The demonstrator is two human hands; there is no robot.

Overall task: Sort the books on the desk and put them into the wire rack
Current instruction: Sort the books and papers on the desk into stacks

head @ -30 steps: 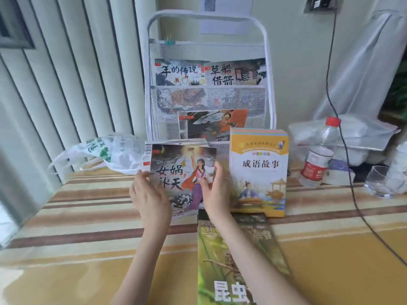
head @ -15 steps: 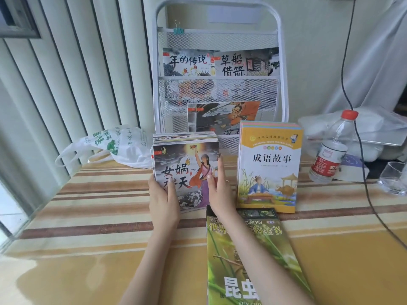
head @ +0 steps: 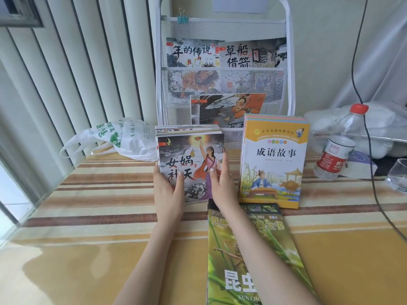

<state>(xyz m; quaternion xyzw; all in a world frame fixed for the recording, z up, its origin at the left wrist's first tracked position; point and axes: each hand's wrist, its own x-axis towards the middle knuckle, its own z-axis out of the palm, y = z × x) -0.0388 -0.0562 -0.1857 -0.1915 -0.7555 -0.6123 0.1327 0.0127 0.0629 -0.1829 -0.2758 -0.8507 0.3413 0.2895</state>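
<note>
A stack of thin picture books (head: 189, 157) stands on edge on the desk, its front cover showing a woman in a pink dress. My left hand (head: 168, 190) grips its left side, thumb on the cover. My right hand (head: 222, 183) grips its right side. To the right stands an orange-topped book set (head: 273, 161). A green insect book (head: 253, 256) lies flat nearer me, partly under my right forearm. Behind them the white wire rack (head: 222, 27) holds two picture books (head: 224, 53) in its upper pocket and others (head: 229, 111) lower down.
A white plastic bag with green print (head: 116, 137) lies left of the stack. A water bottle with a red cap (head: 339, 144), a glass (head: 398, 175) and a black cable (head: 372, 164) are at the right. Vertical blinds stand at the left.
Both hands have shifted on the picture book stack, now gripping its two sides with the cover upright. The view has moved closer and slightly up.
</note>
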